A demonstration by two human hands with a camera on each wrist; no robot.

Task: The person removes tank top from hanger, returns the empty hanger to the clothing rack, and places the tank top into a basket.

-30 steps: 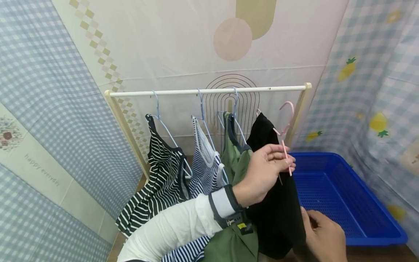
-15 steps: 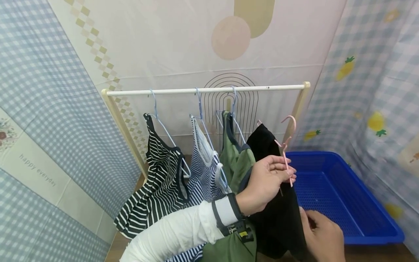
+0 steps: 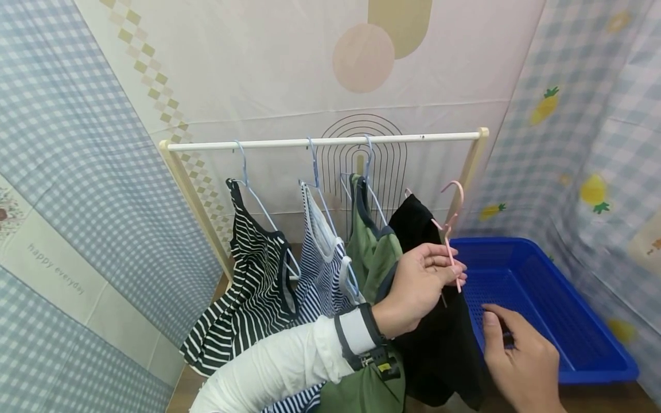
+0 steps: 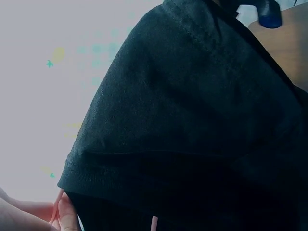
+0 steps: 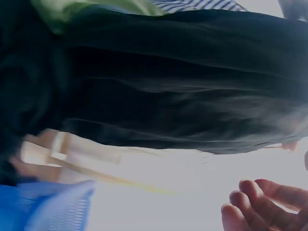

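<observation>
My left hand (image 3: 417,282) pinches the pink hanger (image 3: 450,251) between thumb and fingers, its hook pointing up and free of the rail. From this hanger hangs a black garment (image 3: 436,338), draping down in front of the rack. In the left wrist view, the cloth (image 4: 183,101) fills much of the frame, with fingertips on the hanger at bottom left. To the right of the black cloth, apart from it, is my right hand (image 3: 524,353), fingers loosely bent and holding nothing. The right wrist view shows its fingers (image 5: 260,204) below the cloth's edge.
A white rail (image 3: 268,144) on a wooden-ended rack carries blue hangers with a black-and-white striped top (image 3: 258,281), a blue striped top (image 3: 322,275) and a green top (image 3: 369,252). A blue basket (image 3: 609,350) stands at right. Patterned cloths surround the rack.
My right hand has let go of the black garment's edge and moved slightly right. My left hand and the pink hanger came down a little earlier, then stayed nearly still.
</observation>
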